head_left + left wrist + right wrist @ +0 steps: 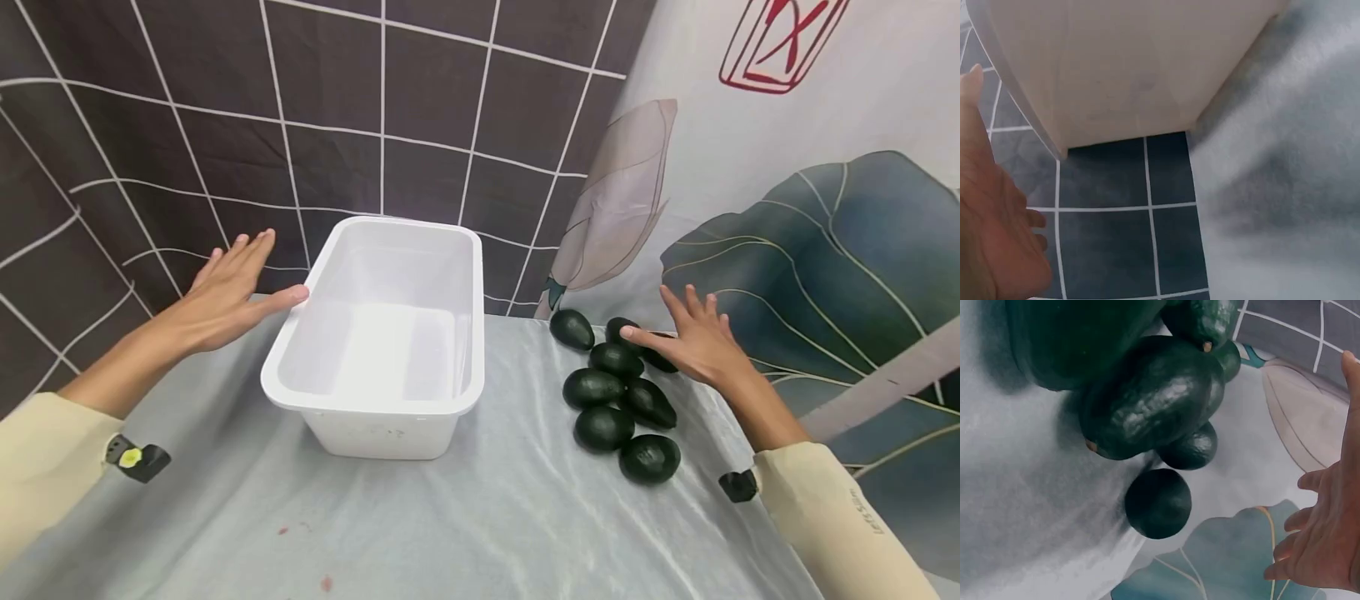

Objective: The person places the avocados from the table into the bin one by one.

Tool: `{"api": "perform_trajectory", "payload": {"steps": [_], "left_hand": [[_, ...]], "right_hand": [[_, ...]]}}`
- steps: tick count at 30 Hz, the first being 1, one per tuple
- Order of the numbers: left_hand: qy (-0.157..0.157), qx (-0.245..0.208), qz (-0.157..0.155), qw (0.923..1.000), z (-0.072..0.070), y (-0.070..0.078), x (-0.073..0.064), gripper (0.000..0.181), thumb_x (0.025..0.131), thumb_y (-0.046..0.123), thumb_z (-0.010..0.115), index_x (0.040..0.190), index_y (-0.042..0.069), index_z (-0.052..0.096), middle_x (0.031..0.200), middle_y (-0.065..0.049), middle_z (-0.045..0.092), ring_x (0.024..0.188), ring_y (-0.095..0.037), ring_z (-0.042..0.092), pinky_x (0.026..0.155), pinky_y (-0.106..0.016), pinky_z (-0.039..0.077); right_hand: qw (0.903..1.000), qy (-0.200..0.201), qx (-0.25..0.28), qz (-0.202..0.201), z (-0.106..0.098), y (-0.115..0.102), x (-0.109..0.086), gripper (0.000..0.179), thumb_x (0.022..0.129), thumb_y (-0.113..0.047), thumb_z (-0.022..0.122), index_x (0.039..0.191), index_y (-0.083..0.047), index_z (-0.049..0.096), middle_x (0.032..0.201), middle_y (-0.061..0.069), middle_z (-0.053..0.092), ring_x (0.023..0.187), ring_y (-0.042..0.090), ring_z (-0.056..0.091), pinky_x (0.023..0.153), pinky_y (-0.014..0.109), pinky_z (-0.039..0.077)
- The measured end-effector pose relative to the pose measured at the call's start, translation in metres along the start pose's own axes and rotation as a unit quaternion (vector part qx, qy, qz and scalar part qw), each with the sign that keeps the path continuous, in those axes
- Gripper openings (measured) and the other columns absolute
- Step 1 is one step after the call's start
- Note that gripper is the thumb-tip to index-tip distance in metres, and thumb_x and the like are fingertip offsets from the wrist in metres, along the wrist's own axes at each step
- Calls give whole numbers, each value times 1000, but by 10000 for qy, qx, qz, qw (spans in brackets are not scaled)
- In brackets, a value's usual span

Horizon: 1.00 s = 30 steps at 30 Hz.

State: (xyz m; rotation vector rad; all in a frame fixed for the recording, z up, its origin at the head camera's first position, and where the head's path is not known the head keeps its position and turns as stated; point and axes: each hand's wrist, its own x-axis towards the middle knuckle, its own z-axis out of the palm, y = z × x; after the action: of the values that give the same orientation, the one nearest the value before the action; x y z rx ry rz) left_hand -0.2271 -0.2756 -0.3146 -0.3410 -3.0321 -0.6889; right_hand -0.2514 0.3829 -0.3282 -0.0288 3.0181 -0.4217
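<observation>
A white plastic tub [375, 407] stands on the cloth-covered table, and its visible inside holds nothing. My left hand [236, 300] is beside the tub's left rim with fingers spread and thumb close to the rim; whether the thumb touches it I cannot tell. To the right lies a group of several dark green avocados [603, 428]. Over the far right end of that group my right hand [701, 342] hovers with straight fingers, holding nothing. In the right wrist view the avocados [1154, 400] have glossy, bumpy skins, and the hand [1322, 525] is apart from them.
A dark cloth with white grid lines [330, 100] hangs behind the tub. On the right hangs a pale cloth with a large blue-green leaf print [810, 242]. The grey table cloth [450, 525] has wrinkles and small reddish spots.
</observation>
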Motion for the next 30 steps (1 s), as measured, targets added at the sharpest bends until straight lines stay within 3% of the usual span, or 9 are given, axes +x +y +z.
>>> {"api": "perform_trajectory", "payload": {"steps": [9, 17, 30], "left_hand": [[-109, 9, 104, 9999, -2, 19, 3, 113, 109, 70, 52, 180, 4, -6, 190, -23, -4, 178, -48, -6, 143, -69, -7], [-375, 87, 149, 9991, -5, 34, 4, 118, 108, 73, 54, 179, 2, -8, 190, -23, -8, 178, -45, -9, 144, -63, -9], [-510, 96, 414, 9978, 1, 56, 6, 120, 105, 72, 60, 180, 1, -1, 191, -22, -1, 179, -44, -2, 145, -64, -2]], "right_hand": [[9995, -285, -76, 75, 8, 1, 4, 128, 96, -95, 53, 183, -23, -7, 187, 30, -14, 170, 65, -13, 120, 98, 11], [9990, -430, 85, 57, 12, 9, 7, 126, 98, -91, 54, 183, -18, -5, 187, 33, -8, 170, 65, -7, 120, 98, 13], [9989, -380, 274, -16, 20, 34, 13, 122, 103, -84, 53, 182, -8, 1, 186, 37, 5, 169, 66, 13, 127, 90, 20]]}}
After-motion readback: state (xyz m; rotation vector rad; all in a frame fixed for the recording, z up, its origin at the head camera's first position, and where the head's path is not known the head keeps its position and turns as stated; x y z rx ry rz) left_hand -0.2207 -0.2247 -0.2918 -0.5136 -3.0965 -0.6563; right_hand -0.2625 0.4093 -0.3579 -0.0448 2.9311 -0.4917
